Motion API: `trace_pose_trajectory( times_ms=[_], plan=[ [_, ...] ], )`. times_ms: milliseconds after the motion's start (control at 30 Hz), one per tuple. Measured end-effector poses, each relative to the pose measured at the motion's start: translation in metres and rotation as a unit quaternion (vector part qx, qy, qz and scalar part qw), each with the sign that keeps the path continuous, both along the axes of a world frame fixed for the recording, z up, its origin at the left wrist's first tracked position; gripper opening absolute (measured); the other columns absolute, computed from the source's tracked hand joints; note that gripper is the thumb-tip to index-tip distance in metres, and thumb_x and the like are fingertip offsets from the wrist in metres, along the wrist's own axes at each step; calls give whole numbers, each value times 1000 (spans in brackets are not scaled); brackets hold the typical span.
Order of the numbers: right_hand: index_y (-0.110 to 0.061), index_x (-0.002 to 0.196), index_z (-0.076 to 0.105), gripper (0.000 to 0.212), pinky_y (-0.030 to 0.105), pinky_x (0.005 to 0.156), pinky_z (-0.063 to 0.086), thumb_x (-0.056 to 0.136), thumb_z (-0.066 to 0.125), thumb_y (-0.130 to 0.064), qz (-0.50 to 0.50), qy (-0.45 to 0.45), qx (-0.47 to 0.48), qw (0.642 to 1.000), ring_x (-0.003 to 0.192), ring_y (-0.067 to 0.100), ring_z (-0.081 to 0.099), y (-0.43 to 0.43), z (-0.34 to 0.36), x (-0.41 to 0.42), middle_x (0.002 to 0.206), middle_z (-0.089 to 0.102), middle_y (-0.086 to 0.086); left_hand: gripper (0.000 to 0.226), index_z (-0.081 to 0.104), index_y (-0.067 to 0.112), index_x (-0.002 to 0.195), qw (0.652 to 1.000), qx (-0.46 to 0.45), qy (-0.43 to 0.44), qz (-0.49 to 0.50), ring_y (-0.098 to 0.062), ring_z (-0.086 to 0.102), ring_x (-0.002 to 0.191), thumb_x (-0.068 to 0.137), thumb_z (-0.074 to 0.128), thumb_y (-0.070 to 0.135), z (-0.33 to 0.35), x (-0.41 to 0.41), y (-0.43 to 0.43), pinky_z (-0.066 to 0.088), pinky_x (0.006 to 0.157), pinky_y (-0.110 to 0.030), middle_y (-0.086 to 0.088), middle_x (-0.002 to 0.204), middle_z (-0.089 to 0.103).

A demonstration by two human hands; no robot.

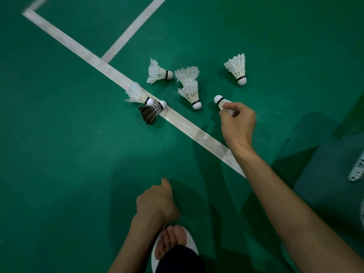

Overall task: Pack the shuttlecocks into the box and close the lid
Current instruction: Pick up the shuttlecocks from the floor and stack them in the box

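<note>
The right hand [237, 123] pinches the feathers of a white feathered shuttlecock [221, 101] on the green court floor [78, 154]. Other white shuttlecocks [237, 68] and a dark-feathered shuttlecock [150, 113] lie nearby along the white boundary line [187, 125]. The left hand [157, 201] is curled, low near a foot; whether it grips anything cannot be told.

The floor [69, 144] was green, its line [187, 125] white and dotted. The shuttlecocks [237, 68] were white with black bands; the odd shuttlecock [150, 113] was dark-feathered, perhaps black. My slipper [190, 241] was white.
</note>
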State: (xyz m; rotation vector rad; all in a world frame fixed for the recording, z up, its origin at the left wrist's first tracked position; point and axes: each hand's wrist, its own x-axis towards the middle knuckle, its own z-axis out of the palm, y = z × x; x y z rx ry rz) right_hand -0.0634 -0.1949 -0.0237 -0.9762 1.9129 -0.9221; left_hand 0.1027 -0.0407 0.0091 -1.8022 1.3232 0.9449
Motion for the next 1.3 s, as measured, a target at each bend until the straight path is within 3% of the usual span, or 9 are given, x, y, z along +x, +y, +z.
trace_pose_trajectory(
  times_ms=[233,333,467,600,767,933,1100,1200,1300],
  plan=[
    [-15,100,78,25,24,58,41,88,58,-7,17,-9,-7,1000,54,9,48,8,0,-9,76,66,-1,41,57,15,119,998,-3,47,38,-31,60,119,80,68,15,-3,-5,10,51,94,-35,-11,127,60],
    [-15,100,78,27,25,59,41,87,56,-5,21,-21,-4,1000,56,10,49,10,-1,-7,75,67,0,32,62,19,117,987,-81,113,82,-30,62,113,86,59,11,-4,14,-8,48,88,-30,-11,124,65],
    [-14,100,78,27,25,60,41,87,56,-5,35,-32,-5,999,56,8,49,16,0,-4,74,67,-1,30,55,16,120,899,-373,186,134,-36,60,96,96,40,9,-1,29,-69,49,84,-44,-14,105,63],
    [-16,97,79,27,27,67,45,86,57,-6,49,-24,-17,998,63,5,55,24,11,-2,80,72,-4,22,53,17,111,792,-582,120,141,-31,55,77,95,39,13,-2,24,-124,44,68,-42,-5,94,61],
    [-15,102,77,26,24,82,52,92,55,-6,124,33,-100,987,89,8,66,41,60,-2,99,75,-5,51,56,21,131,884,-446,-30,139,-40,61,84,85,69,39,-22,25,-151,49,81,-43,-13,126,44],
    [-14,100,81,28,36,79,57,89,55,-12,162,56,-134,976,81,13,70,57,112,-29,93,78,-2,28,71,18,117,866,-466,-51,174,-45,63,90,89,67,19,-15,17,-147,50,86,-47,-16,122,49],
    [-19,98,81,19,11,68,52,88,70,-9,103,69,-191,974,75,-3,68,85,179,-100,88,77,-13,31,75,20,109,783,-574,172,166,-17,67,92,81,78,33,49,-49,-139,50,83,-28,2,102,73],
    [-21,103,78,23,19,64,58,85,74,-7,15,90,-223,971,74,7,72,108,212,-165,87,76,-8,28,74,15,99,716,-528,417,185,-10,66,72,81,77,36,111,-141,-132,54,66,-26,3,91,74],
    [-21,112,71,35,33,51,57,80,80,-11,-90,110,-184,973,66,32,70,147,221,-234,75,73,12,11,67,14,86,668,-413,586,200,-11,44,50,83,75,22,148,-223,-109,36,46,-22,-4,76,62]
  ],
)
